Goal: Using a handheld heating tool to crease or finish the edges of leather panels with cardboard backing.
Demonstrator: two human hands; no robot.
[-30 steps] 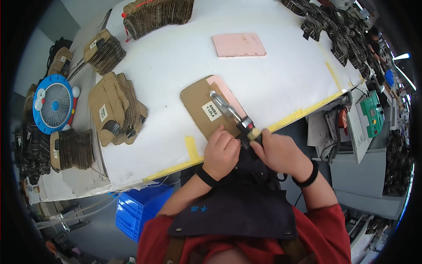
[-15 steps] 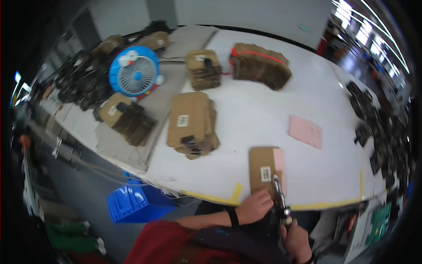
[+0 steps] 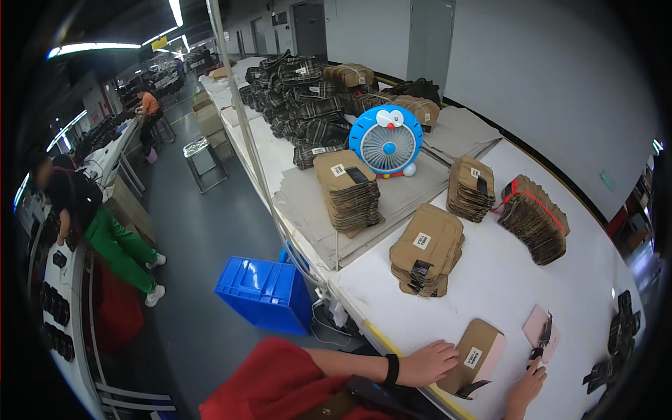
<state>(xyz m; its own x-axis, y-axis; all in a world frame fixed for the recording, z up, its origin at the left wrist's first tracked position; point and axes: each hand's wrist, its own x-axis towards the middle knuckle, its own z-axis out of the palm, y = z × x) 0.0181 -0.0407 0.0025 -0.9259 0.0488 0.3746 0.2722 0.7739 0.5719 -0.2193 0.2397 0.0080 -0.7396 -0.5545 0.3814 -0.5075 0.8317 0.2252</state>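
Note:
My left hand (image 3: 432,361) rests with fingers apart at the left edge of a tan fabric piece (image 3: 466,350), which has a white label, a pink strip along its right side and a dark strap at its near end. To the right, my right hand (image 3: 526,385) grips the dark handle of a metal hand tool (image 3: 540,348), lying over a pink card (image 3: 533,323). A stack of tan pieces (image 3: 427,241) sits beyond my left hand.
More stacks (image 3: 348,192), a blue fan (image 3: 388,140) and plaid bundles (image 3: 301,101) cover the white table (image 3: 490,287). Dark straps (image 3: 616,343) lie far right. A pole (image 3: 248,147), blue crate (image 3: 262,294), metal stool (image 3: 199,157) and two co-workers (image 3: 115,238) are on the left.
My view has swung up and left, revealing the aisle. My right hand has moved rightward with the tool, off the tan piece onto the pink card.

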